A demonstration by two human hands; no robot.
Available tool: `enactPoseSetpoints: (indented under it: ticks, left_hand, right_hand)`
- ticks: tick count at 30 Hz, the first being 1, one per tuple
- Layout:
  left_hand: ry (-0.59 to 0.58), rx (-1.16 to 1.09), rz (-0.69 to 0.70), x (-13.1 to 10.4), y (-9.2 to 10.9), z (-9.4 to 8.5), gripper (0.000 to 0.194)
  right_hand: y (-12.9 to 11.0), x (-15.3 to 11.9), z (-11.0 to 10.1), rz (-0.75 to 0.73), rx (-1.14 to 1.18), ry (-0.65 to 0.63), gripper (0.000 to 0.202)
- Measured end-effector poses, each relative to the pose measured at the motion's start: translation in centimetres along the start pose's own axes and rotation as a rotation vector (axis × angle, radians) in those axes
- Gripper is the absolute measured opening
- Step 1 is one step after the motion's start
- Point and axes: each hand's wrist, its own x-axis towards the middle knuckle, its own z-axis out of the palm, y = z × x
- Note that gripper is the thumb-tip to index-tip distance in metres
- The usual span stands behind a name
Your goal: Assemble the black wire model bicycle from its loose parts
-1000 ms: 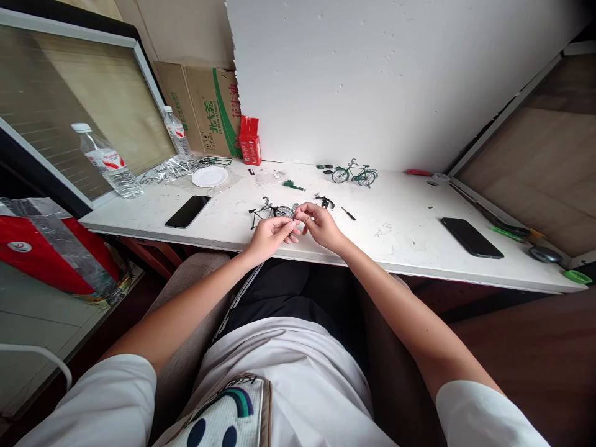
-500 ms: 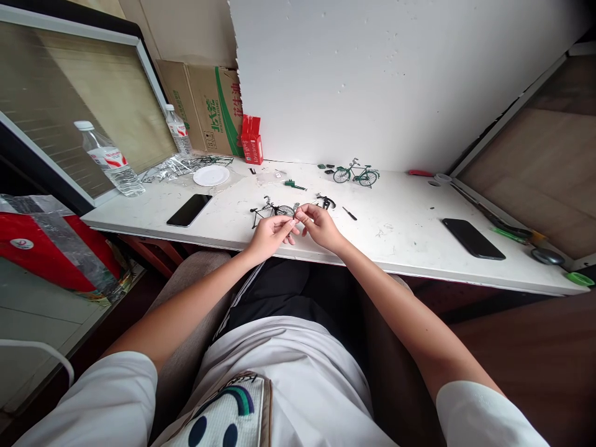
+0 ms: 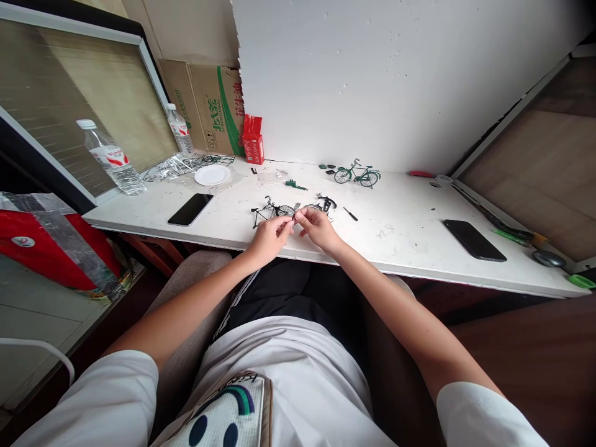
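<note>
Inspecting desk (image 3: 395, 233): both hands at work near front edge, approx. centre. L hand (image 3: 271, 238): thumb and forefinger drawn together in a pinch, tips on a small dark part (image 3: 293, 218). R hand (image 3: 318, 227): thumb and forefinger likewise pinched on same part, from opp. side; other fingers curled. Part sits betw. the two sets of fingertips, above desk (too small to ID, mostly covered).

Just behind L hand: black bike (image 3: 262, 214), a model, handlebar up, spoked wheel at its R end. Directly behind R hand: black piece (image 3: 328, 202), curved. To its R, apart: thin dark tool (image 3: 351, 214), lying flat.

Further back: green bike (image 3: 357, 175), upright, near wall (image 3: 344, 81); green piece (image 3: 295, 184) to its L.

L side: phone (image 3: 190, 209), flat, screen up; plate (image 3: 213, 175), white; two bottles, front one (image 3: 112, 158) capped, w/ liquid; carton (image 3: 216, 108) w/ red box (image 3: 253, 139) at its R. R side: second phone (image 3: 474, 239), dark, flat, well apart from hands.
</note>
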Motion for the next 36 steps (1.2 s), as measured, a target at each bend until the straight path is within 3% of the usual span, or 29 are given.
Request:
enactPoseSetpoints:
  ticks: [7,17,26,32,36]
  left_hand:
    - [-0.002,0.311,0.231,0.0,-0.3,-0.1,0.025]
    - [-0.071,0.392,0.195,0.0,-0.3,-0.2,0.024]
    - [-0.092,0.285,0.173,0.2,0.0,-0.3,0.026]
    - [-0.106,-0.006,0.02,-0.2,0.9,0.1,0.03]
    - [-0.077,-0.14,-0.002,-0.2,1.0,0.4,0.035]
  right_hand:
    - [0.4,0.0,0.2,0.044,0.053,0.006,0.06]
    - [1.0,0.2,0.4,-0.015,-0.031,0.041,0.058]
    - [1.1,0.1,0.6,-0.059,-0.092,0.096,0.057]
    - [0.2,-0.3,0.7,-0.142,-0.101,0.136,0.05]
    - [-0.2,-0.5,1.0,-0.162,-0.086,0.152,0.048]
